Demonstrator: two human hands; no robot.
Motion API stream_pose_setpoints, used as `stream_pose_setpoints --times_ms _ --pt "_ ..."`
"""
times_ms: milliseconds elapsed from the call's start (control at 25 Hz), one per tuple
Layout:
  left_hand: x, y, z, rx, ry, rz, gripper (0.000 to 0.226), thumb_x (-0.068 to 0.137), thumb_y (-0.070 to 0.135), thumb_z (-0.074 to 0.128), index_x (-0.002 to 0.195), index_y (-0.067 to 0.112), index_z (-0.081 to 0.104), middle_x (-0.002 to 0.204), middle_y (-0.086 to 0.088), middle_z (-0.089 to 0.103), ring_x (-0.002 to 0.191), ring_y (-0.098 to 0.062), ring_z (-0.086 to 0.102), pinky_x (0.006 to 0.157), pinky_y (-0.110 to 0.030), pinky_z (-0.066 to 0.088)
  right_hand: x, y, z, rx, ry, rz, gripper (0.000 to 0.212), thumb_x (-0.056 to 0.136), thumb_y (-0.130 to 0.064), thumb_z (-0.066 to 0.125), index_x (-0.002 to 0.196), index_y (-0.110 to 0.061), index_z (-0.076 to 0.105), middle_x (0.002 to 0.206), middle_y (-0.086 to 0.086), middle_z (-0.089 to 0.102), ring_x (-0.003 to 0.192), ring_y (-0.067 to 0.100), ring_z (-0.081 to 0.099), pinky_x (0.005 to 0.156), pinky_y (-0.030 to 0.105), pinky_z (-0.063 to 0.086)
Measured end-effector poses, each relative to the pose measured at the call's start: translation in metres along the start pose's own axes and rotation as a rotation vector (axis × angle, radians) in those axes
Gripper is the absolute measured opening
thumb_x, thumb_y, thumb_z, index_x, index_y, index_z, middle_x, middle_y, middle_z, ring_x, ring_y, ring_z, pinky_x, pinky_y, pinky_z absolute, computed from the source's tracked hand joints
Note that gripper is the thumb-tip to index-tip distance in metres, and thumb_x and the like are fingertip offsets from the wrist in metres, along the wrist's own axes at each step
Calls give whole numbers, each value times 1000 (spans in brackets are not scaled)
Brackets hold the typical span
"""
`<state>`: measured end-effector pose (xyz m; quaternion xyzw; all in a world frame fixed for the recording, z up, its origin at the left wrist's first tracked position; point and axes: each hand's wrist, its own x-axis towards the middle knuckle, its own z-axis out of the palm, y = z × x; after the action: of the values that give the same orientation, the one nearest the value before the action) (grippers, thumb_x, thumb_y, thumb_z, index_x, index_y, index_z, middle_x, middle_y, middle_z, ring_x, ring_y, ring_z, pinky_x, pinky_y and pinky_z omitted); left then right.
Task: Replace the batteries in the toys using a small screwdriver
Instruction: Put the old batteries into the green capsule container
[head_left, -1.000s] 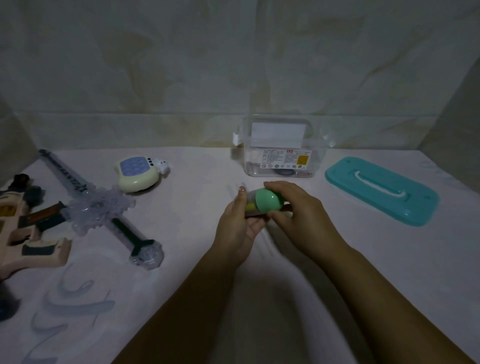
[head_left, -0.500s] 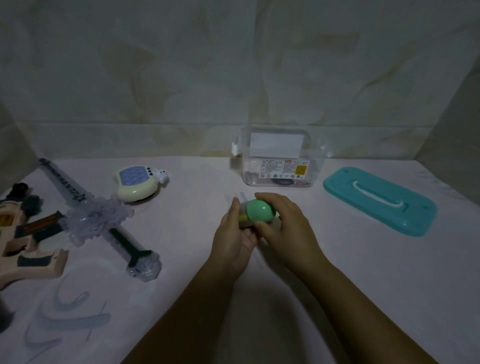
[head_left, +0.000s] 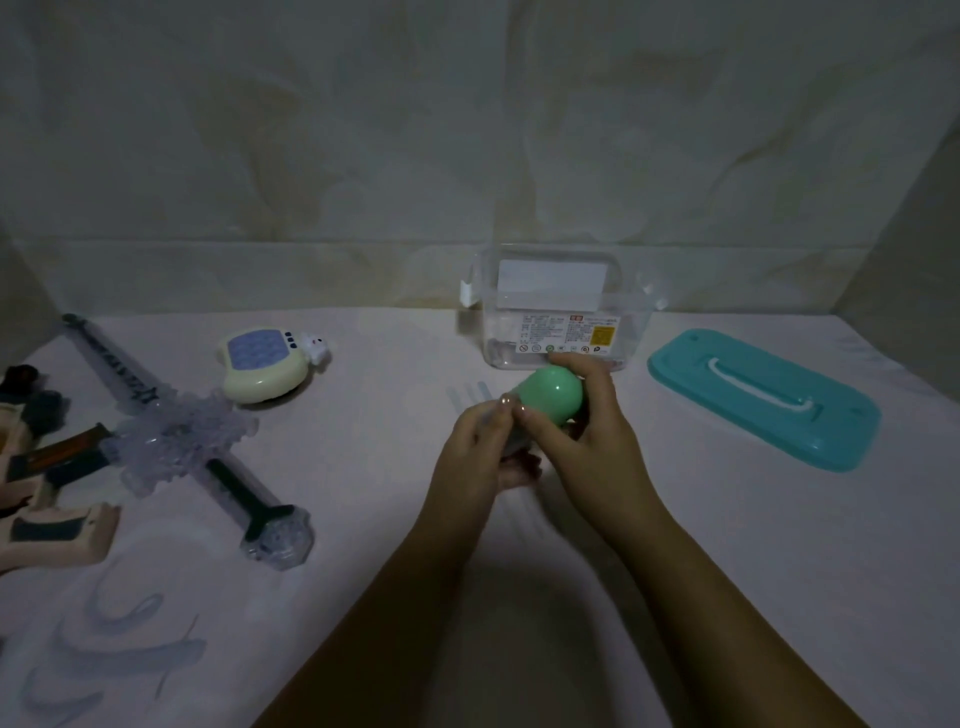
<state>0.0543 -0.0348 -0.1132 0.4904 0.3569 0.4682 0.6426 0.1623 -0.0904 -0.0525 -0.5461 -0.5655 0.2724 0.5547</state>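
Both hands are wrapped round the green toy (head_left: 553, 396), right hand (head_left: 584, 431) curled over its top, left hand (head_left: 480, 447) pinching its lower end. Clear box (head_left: 556, 312) sits just behind, teal lid (head_left: 763, 400) off to the right.

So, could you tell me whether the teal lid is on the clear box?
No, the teal lid lies flat on the table, apart from the clear box.

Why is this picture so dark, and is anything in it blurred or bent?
Head view throughout: dim, grainy light, no strong glare; soft shadow lies under both arms; the side walls lean inward, as wide lenses do; the left hand and right hand holding the green toy look slightly soft.
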Motion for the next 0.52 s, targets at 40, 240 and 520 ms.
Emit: stream_pose_setpoints --times_ms 40,240,520 --pt "-1 -1 1 45 -2 17 62 85 58 59 129 15 57 120 -12 69 105 -26 71 90 -51 58 -1 1 0 22 10 11 44 87 -23 63 127 -29 43 109 -15 51 86 -9 57 65 9 49" --pt "-4 4 4 216 -76 18 67 80 60 45 114 3 56 82 -11 69 62 -20 67 55 -32 54 -2 4 4 168 42 117 36 98 -26 41 134 -28 42 119 -11 47 88 -14 54 62 1 45" --pt "-3 7 7 232 23 -55 55 101 56 35 101 7 60 73 -6 57 49 -6 53 45 -18 40 -2 9 10 196 -2 152 31 100 -32 34 131 -33 39 108 -18 50 94 6 60 63 11 51"
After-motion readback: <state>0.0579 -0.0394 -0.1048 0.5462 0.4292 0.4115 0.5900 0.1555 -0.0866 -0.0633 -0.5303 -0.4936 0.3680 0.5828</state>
